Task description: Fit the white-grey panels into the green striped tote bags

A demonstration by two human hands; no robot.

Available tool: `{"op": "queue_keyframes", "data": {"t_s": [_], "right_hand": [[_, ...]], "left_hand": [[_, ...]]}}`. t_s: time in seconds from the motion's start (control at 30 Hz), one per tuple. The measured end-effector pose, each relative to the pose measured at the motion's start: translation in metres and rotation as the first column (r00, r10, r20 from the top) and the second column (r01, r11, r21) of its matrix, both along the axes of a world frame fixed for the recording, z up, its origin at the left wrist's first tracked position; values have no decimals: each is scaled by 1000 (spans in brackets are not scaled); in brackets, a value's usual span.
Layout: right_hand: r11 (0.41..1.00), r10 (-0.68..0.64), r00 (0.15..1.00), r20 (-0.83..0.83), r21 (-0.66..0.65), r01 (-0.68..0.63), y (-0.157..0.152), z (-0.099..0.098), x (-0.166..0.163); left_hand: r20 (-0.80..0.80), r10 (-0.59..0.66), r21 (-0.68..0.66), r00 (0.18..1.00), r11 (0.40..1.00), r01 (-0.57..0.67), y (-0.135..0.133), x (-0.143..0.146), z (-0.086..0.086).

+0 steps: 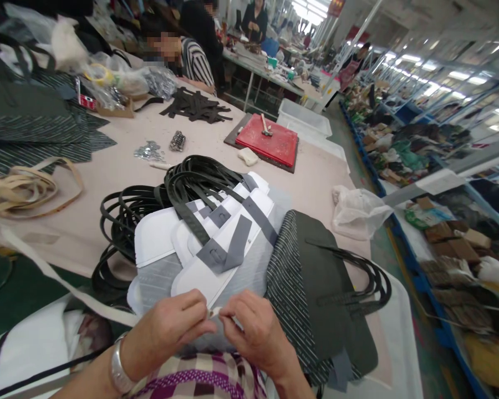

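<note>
My left hand point(172, 327) and my right hand point(253, 330) meet at the bottom centre, both pinched on a small pale strip point(215, 312) at the near edge of a stack of white bag panels point(199, 249). The panels carry grey patches and black straps point(191, 188) that loop away to the left. A dark striped bag point(316, 288) with black handles lies just right of the stack. A silver bracelet sits on my left wrist.
A red mat point(270, 145) with a small hammer lies further back on the beige table point(108, 172). Beige straps point(25, 188) lie left, metal hardware point(149, 151) and black cut pieces point(195, 105) behind, a plastic bag point(357, 210) right. Other people work at the far tables.
</note>
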State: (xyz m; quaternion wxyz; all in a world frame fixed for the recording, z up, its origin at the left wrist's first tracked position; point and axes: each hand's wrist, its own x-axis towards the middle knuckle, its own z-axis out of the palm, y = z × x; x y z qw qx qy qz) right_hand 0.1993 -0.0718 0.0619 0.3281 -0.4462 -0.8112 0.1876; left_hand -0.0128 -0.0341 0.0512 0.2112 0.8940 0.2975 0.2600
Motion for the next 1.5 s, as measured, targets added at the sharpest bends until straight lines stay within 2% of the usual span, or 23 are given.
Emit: {"op": "queue_keyframes", "data": {"t_s": [0.1, 0.2, 0.3, 0.4, 0.47, 0.53, 0.6, 0.67, 0.8, 0.9, 1.07, 1.2, 1.3, 1.37, 1.4, 1.43, 1.5], "right_hand": [[998, -51, 999, -17, 41, 52, 4, -11, -6], [992, -109, 994, -20, 54, 110, 6, -18, -13], [984, -170, 985, -16, 49, 171, 7, -22, -21], [960, -277, 958, -78, 8, 279, 15, -29, -23], [905, -423, 894, -147, -107, 411, 27, -39, -15], [786, -600, 755, -264, -370, 496, 45, -53, 2], [659, -720, 594, -360, -622, 422, 65, -68, 23], [613, -751, 517, -410, -725, 315, 84, -81, 40], [608, -745, 518, -420, -748, 267, 109, -98, 54], [587, -747, 543, -383, -764, 269, 119, -104, 53], [561, -734, 620, -276, -760, 326, 128, -112, 48], [539, -748, 647, -146, -703, 464, 130, -111, 59], [541, -783, 616, -88, -585, 604, 128, -97, 66], [565, -792, 600, -111, -504, 653, 126, -82, 58], [611, -764, 631, -133, -460, 644, 126, -73, 47], [683, -705, 694, -148, -407, 607, 126, -65, 33], [844, -508, 853, -116, -263, 467, 127, -52, -5]], "left_hand": [[32, 69, -63, 997, 996, -67, 4, 1, -4], [22, 69, -123, 997, 990, -66, 11, 3, -6], [26, 74, -175, 997, 982, -69, 16, 7, -4], [101, 129, -185, 986, 977, -109, 18, 14, 1], [154, 145, -213, 977, 971, -110, 17, 16, 5], [187, 150, -266, 971, 959, -97, 18, 15, 6], [177, 182, -336, 967, 935, -114, 21, 9, 1], [126, 254, -416, 959, 891, -181, 26, -1, -11], [-41, 395, -533, 918, 768, -354, 32, -25, -38], [-119, 430, -576, 895, 704, -415, 33, -34, -50], [-150, 430, -602, 890, 675, -427, 35, -35, -53], [-123, 436, -642, 891, 650, -407, 35, -35, -50], [-94, 465, -719, 880, 580, -383, 34, -37, -50], [-83, 475, -758, 876, 541, -365, 31, -38, -51], [-78, 474, -758, 877, 543, -361, 30, -38, -51], [-70, 473, -742, 878, 563, -363, 29, -38, -52], [-42, 469, -674, 882, 638, -371, 27, -39, -51]]}}
